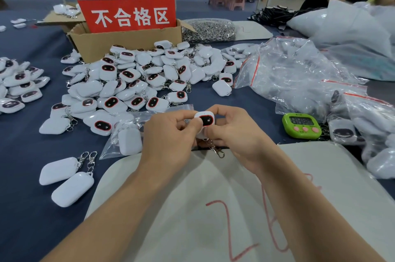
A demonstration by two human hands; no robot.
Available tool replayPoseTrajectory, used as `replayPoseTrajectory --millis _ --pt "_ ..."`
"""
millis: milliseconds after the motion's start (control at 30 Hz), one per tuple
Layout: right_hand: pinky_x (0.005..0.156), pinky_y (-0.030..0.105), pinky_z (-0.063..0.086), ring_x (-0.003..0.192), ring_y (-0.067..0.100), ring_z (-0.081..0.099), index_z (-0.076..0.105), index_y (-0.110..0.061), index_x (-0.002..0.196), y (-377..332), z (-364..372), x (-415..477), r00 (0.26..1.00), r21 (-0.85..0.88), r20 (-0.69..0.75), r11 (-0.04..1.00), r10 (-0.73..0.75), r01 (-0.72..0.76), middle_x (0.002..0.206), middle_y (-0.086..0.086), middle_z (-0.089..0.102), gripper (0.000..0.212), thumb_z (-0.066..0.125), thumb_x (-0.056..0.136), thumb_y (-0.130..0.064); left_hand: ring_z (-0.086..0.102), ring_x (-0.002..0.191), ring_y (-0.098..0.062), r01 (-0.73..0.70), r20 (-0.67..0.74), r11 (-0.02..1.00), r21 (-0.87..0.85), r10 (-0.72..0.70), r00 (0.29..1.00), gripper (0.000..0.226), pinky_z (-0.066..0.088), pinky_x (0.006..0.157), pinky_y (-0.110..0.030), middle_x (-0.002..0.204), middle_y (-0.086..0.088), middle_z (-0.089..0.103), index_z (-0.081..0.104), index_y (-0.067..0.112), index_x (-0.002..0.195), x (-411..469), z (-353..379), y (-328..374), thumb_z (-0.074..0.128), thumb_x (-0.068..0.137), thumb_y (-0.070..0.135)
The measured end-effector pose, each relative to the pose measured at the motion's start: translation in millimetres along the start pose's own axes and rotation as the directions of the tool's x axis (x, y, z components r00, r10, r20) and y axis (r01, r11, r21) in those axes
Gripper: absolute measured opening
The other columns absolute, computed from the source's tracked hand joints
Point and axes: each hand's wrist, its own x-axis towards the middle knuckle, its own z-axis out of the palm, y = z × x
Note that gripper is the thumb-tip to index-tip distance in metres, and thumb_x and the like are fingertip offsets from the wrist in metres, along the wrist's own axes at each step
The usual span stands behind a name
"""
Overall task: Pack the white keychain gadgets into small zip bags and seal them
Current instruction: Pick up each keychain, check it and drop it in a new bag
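Left hand (171, 133) and right hand (233, 133) both pinch one white keychain gadget (204, 120) above white sack (213, 208) — dark face toward camera, metal clasp (217, 150) dangling below. Gadget pile (139, 82) beyond; filled zip bag (126, 135) just left; green timer (301, 125) right.

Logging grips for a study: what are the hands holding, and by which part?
One white keychain gadget, pinched by its body's sides between left hand and right hand; its clasp hangs free.

Bright, even overhead light, soft shadows, wide-angle bowing (edges slightly blurred)
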Motion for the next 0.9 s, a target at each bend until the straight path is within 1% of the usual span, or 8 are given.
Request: replayPoseTrajectory --millis 67,167,233,333,467,567,667,900 --pt "0.092 0.054 0.06 0.088 0.048 0.075 0.068 -0.004 0.094 -0.4 0.4 -0.6 1.0 0.023 -0.011 1.0 -0.005 0.006 0.093 0.031 0.074 0.022 0.061 0.086 0.015 0.056 0.049 -0.013 -0.007 -0.004 1.0 0.003 0.007 1.0 0.018 0.049 0.054 -0.027 0.051 -0.001 0.065 0.076 0.04 0.087 0.9 -0.3 -1.7 0.072 0.093 0.024" --pt "0.092 0.06 0.058 0.079 0.043 0.076 0.071 -0.003 0.094 0.5 0.4 0.0 0.999 -0.003 -0.052 1.0 -0.01 0.01 0.082 0.022 0.077 0.024 0.062 0.082 0.015 0.051 0.045 -0.008 -0.009 0.005 1.0 -0.001 0.009 1.0 0.006 0.042 0.048 -0.019 0.051 -0.002 0.064 0.08 0.032 0.094 0.9 -0.2 -3.2 0.075 0.093 0.029" --pt "0.091 0.058 0.06 0.078 0.04 0.076 0.072 -0.007 0.094 1.5 1.3 -1.6 0.998 -0.024 -0.066 1.0 -0.018 0.017 0.082 0.019 0.078 0.024 0.063 0.082 0.012 0.052 0.044 -0.006 -0.011 0.004 1.0 0.0 0.011 1.0 0.005 0.039 0.048 -0.017 0.052 -0.002 0.064 0.08 0.031 0.096 -0.4 0.3 -3.9 0.076 0.093 0.029" --pt "0.077 0.043 0.061 0.072 0.033 0.075 0.076 -0.013 0.096 2.2 3.6 -3.8 0.995 -0.021 -0.094 0.999 -0.038 0.036 0.082 0.014 0.078 0.026 0.066 0.083 0.006 0.051 0.044 -0.004 -0.02 -0.032 1.0 0.017 0.021 0.999 0.006 0.038 0.049 -0.016 0.051 0.001 0.064 0.08 0.032 0.095 -1.4 -0.8 -3.6 0.076 0.092 0.032" --pt "0.06 0.026 0.049 0.065 0.014 0.063 0.079 -0.017 0.089 1.0 -1.5 0.0 0.969 0.004 -0.236 0.997 -0.069 0.072 0.08 0.009 0.078 0.022 0.074 0.081 0.002 0.044 0.043 -0.005 -0.035 -0.087 0.995 0.097 0.044 0.995 0.01 0.033 0.047 -0.019 0.051 0.005 0.061 0.078 0.036 0.086 -0.1 -2.9 -5.8 0.077 0.087 0.046" --pt "0.058 0.014 0.047 0.063 0.006 0.065 0.079 -0.015 0.085 -0.8 -4.5 1.7 0.957 0.041 -0.261 0.989 -0.128 0.144 0.075 0.003 0.078 0.025 0.075 0.081 0.01 0.053 0.051 -0.003 -0.033 -0.108 0.984 0.178 0.053 0.993 0.01 0.036 0.052 -0.017 0.059 0.018 0.065 0.079 0.039 0.094 -1.2 -1.6 -5.4 0.079 0.084 0.042" --pt "0.061 0.013 0.049 0.063 0.005 0.066 0.079 -0.017 0.079 -0.3 -3.3 1.1 0.941 0.018 -0.276 0.977 -0.197 0.21 0.072 -0.002 0.077 0.033 0.072 0.078 0.015 0.057 0.057 0.003 -0.08 -0.155 0.986 0.146 0.103 0.982 0.022 0.044 0.062 -0.022 0.077 0.024 0.072 0.078 0.04 0.103 -4.3 -1.8 -5.1 0.082 0.082 0.032" --pt "0.064 0.015 0.051 0.064 0.004 0.065 0.08 -0.024 0.071 -0.2 -4.1 1.5 0.928 -0.024 -0.276 0.967 -0.249 0.253 0.072 -0.006 0.076 0.042 0.072 0.077 0.016 0.056 0.058 0.004 -0.105 -0.177 0.981 0.164 0.134 0.975 0.022 0.048 0.064 -0.029 0.079 0.031 0.071 0.078 0.042 0.097 -6.9 -1.2 -4.8 0.082 0.083 0.025"
